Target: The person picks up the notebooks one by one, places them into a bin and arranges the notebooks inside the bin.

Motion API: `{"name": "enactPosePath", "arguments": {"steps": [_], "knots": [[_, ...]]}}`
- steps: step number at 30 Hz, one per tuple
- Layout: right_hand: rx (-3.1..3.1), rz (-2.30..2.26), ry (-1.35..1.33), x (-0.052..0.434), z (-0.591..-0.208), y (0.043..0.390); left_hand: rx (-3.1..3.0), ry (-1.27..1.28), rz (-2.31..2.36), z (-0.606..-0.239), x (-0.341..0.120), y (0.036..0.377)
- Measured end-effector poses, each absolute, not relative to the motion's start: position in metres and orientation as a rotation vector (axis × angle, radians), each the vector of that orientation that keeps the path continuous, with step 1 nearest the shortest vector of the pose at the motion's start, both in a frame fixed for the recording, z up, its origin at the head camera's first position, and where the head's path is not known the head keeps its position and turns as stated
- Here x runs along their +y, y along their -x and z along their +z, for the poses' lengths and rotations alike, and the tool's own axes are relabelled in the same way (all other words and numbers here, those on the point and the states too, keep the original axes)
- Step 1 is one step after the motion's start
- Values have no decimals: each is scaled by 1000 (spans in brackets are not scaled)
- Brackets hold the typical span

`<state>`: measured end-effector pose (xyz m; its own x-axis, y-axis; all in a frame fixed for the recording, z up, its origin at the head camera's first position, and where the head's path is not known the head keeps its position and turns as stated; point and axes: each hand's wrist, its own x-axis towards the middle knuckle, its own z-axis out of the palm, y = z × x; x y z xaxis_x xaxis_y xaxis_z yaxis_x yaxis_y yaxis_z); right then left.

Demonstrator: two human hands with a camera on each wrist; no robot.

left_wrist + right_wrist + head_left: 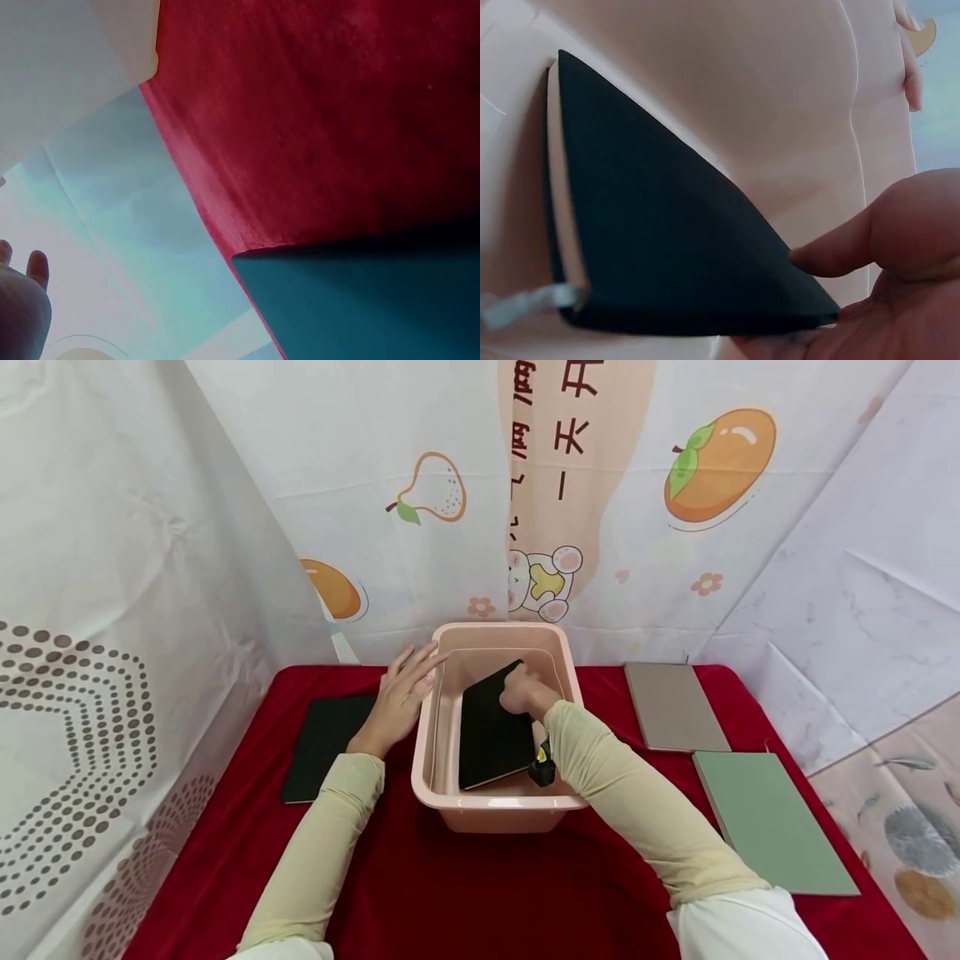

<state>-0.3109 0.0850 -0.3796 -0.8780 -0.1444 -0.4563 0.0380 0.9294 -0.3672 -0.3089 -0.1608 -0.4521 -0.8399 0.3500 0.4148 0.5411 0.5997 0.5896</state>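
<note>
A black notebook (491,727) with pale page edges lies at a slant inside a pink plastic basin (495,814). My right hand (525,687) pinches it near its far right corner. In the right wrist view the thumb (840,251) presses the cover of the notebook (675,217), while the other fingers go underneath. A light ribbon (529,306) trails from its page block. My left hand (401,697) rests at the basin's left rim with its fingers straight, some reaching over the edge.
Left of the basin lies another dark notebook (318,747), partly covered by my left arm. On the right are a grey-brown notebook (675,706) and a green notebook (776,822). A red cloth (480,893) covers the table, and printed curtains (337,435) hang behind.
</note>
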Motion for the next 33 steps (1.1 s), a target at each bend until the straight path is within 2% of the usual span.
{"name": "enactPosePath", "arguments": {"steps": [10,22,33], "knots": [[2549,-424,57,86,-378,308,-2588,731,-1070,-454,-160,310],[2600,-453,179,86,-376,303,-2595,709,-1081,-453,-160,310],[2701,-457,125,82,-372,301,-2584,699,-1073,-456,-159,310]]}}
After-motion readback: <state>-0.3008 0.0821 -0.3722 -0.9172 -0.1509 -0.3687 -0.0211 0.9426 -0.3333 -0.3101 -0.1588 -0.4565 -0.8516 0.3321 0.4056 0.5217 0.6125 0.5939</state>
